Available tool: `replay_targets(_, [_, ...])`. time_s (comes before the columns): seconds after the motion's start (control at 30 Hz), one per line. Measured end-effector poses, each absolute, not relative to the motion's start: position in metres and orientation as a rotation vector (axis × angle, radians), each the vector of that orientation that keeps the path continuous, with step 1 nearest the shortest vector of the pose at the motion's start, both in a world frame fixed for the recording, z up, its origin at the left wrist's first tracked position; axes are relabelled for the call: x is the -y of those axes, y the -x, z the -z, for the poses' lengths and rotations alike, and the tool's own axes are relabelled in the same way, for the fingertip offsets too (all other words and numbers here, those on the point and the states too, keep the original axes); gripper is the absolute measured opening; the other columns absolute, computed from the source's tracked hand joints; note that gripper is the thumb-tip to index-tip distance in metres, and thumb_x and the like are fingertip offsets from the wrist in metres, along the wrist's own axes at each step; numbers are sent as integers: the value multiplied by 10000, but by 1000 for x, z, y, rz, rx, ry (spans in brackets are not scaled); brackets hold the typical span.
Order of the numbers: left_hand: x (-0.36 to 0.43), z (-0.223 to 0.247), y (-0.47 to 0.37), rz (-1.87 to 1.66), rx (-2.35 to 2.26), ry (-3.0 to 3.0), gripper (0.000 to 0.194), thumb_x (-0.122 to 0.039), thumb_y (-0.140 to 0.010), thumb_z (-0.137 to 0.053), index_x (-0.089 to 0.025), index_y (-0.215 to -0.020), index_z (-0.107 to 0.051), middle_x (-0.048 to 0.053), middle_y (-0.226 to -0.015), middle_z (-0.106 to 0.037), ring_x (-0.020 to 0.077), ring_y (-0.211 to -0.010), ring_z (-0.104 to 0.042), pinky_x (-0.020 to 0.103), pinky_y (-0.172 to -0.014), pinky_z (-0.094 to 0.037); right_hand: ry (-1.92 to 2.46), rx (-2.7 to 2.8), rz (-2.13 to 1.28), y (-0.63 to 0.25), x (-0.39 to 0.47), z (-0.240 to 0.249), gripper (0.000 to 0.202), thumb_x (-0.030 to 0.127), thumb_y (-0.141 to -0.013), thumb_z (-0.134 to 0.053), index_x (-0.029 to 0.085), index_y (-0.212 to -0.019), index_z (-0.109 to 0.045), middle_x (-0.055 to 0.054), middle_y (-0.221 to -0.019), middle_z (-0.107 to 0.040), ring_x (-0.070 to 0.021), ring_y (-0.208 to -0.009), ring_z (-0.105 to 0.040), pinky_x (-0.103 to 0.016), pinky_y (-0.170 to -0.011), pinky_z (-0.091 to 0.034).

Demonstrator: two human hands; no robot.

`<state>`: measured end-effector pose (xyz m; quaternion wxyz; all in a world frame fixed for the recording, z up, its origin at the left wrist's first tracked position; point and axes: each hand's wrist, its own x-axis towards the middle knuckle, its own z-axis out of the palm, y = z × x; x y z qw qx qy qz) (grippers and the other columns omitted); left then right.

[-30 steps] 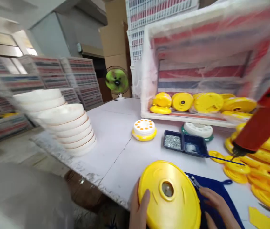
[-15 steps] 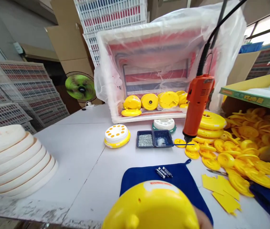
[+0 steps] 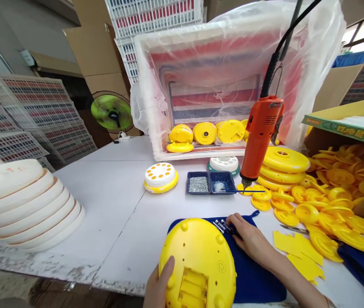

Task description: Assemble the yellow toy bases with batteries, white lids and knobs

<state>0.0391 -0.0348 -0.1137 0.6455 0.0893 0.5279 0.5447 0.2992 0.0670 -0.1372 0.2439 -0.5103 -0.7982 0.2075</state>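
One yellow base (image 3: 198, 250) was gripped by the left hand (image 3: 159, 280); the right hand (image 3: 249, 239) touched batteries (image 3: 219, 226), its grasp unclear; a careless push could roll them away.

The round base (image 3: 203, 248) is plain yellow throughout, its battery recess (image 3: 193, 286) included, while the batteries (image 3: 219, 226) are dark navy with pale lettering and silvery ends. The cloth (image 3: 259, 282) is solid navy, the table (image 3: 156, 226) white with a mottled grey-brown edge. The power screwdriver (image 3: 261, 132) is orange-red, its cable (image 3: 267, 77) black. A ring of orange dots patterns the white top of the small round unit (image 3: 160, 176), above a yellow rim. The twin tray (image 3: 228, 178) is dark blue, its screws (image 3: 198, 184) silver. Red, pale and grey-blue stripes band the large crate (image 3: 198, 153). The fan (image 3: 113, 113) is lime green; the flat cards (image 3: 300, 250) are bright yellow.
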Motion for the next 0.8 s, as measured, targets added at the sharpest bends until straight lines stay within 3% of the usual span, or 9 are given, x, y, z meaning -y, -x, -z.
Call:
replay_targets(0.17, [32,110,-47,-1211,-1267,-273,422,-322,-841,-662,-91,-1190,-607,167,-1010,-755,336,-987,-705,451,-845,-580,1417,2217,-524,-294,-62,145,268,29,-792,-415,215,-952,-521,-66,-977,-576,-254,-915,-578,-385,-802,-454])
replay_targets(0.37, [34,116,-43,-1200,-1252,-301,444,-342,-866,-635,-79,-1220,-587,172,-1052,-743,317,-953,-713,419,-831,-579,1490,2043,-518,-300,-72,155,192,77,-812,-398,228,-896,-482,-36,-896,-568,-219,-777,-569,-354,-706,-435])
replay_targets(0.5, [33,118,-43,-1185,-1220,-292,486,-362,-847,-665,-100,-1247,-575,183,-1097,-728,328,-963,-709,438,-821,-582,1482,1845,-568,-309,-69,152,89,205,-885,-415,223,-943,-480,-6,-764,-544,-192,-660,-561,-330,-637,-470])
replay_targets(0.63, [34,119,-44,-1212,-1213,-317,473,-372,-845,-667,-104,-1227,-588,188,-1098,-726,327,-985,-701,429,-803,-588,1321,1782,-737,-296,-34,134,156,320,-954,-426,225,-1044,-511,-15,-807,-590,-171,-704,-617,-272,-632,-530])
replay_targets(0.8, [35,122,-45,-1223,-1201,-345,437,-383,-828,-683,-97,-1155,-627,188,-1096,-726,322,-998,-697,421,-815,-585,937,1950,-742,-257,13,119,164,158,-926,-519,278,-1024,-573,8,-880,-642,-128,-751,-638,-208,-690,-521])
